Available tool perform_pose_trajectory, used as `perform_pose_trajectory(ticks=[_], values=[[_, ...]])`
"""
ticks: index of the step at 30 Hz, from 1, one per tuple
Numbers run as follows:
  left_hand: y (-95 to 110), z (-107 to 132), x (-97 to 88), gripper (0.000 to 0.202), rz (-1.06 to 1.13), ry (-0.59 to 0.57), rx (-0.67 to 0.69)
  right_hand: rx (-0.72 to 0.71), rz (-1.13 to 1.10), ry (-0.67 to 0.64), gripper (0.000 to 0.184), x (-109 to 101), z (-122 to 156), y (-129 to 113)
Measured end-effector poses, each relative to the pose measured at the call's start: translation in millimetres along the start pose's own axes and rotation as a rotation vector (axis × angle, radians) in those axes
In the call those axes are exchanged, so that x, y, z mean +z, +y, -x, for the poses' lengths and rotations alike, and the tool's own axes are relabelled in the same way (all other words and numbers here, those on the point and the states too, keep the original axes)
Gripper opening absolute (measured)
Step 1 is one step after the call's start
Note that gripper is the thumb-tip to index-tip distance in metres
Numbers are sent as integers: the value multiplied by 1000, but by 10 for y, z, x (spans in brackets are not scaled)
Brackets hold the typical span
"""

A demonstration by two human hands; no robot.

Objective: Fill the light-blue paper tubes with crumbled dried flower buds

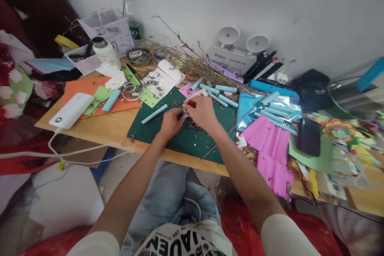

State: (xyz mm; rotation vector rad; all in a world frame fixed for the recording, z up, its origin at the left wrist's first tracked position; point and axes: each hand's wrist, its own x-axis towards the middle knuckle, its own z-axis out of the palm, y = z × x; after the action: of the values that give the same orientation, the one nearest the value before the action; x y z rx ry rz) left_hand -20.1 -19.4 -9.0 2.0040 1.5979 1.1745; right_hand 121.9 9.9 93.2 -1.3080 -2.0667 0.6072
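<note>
My left hand (171,122) and my right hand (201,113) meet over a dark green cutting mat (156,132) on a wooden table. Both are closed in a pinch on one small light blue paper roll (185,112), whose end peeks out between the fingers. A thin white strip sticks up from my right hand's fingertips. Another light blue paper roll (154,114) lies on the mat just left of my left hand. Several more rolls (223,94) lie beyond my right hand, and others on a blue sheet (247,104) to the right.
Dry twigs (192,62) lie along the wall. A white power bank (71,110) with its cable rests on orange paper at the left. Pink folded paper (268,144), a black phone (309,137), a white bottle (105,51) and markers crowd the table.
</note>
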Motion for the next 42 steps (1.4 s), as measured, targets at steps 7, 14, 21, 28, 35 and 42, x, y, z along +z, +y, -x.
perform_pose_trajectory(ticks=[7,14,21,28,35,42], values=[[-6,-2,3,10,-3,-3,4,-47,50,-18,10,-20,55,-6],[12,-3,-2,11,-10,-7,-10,-116,138,-59,17,-52,46,-25],[22,-2,-15,13,0,-15,-3,-36,28,-28,13,-53,3,-17],[7,-7,-16,17,-5,-21,-3,7,-90,-11,8,10,-19,50],[11,-12,-22,17,-5,-21,-3,17,-72,61,10,8,23,47],[16,-8,-27,17,-10,-23,-11,-83,13,54,16,-25,72,7]])
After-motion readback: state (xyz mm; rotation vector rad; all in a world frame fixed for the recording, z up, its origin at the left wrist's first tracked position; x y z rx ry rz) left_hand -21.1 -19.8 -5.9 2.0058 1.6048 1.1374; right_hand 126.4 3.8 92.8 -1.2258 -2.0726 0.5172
